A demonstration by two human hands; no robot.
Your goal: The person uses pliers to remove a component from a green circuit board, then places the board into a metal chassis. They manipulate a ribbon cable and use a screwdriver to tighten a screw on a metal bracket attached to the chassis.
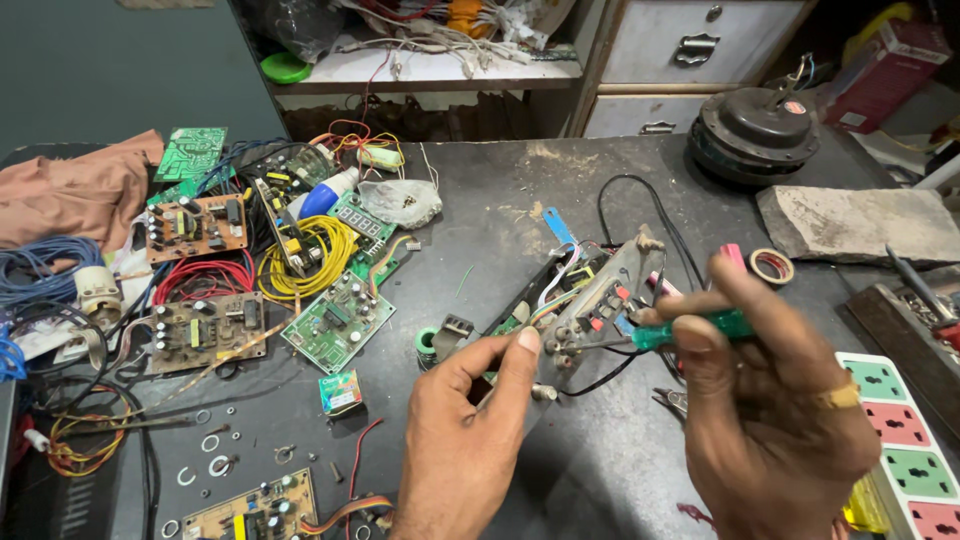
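The right hand (775, 420) grips a green-handled screwdriver (690, 330) between thumb and fingers, its tip at the grey metal bracket (610, 290) of a small electronic assembly lying in the middle of the dark worktop (480, 200). The left hand (465, 440) is closed on the near end of that assembly, pinching it with thumb and forefinger to steady it. By the look of it, a screw or terminal on the bracket is being worked; the tool wants to stay square to the fastener while the left hand keeps the part from twisting, with care for the coloured wires (560, 275) and black cable (640, 200) around it. To the left lie several circuit boards (335, 325), coils of yellow (315, 250) and red wire (200, 275), and loose washers (210, 445). On the right sit a multi-socket strip (900, 440), a roll of tape (772, 265), a stone slab (860, 225) and, farther off, a round motor (755, 130). Beyond are a cluttered shelf (420, 65) and grey drawers (700, 40).
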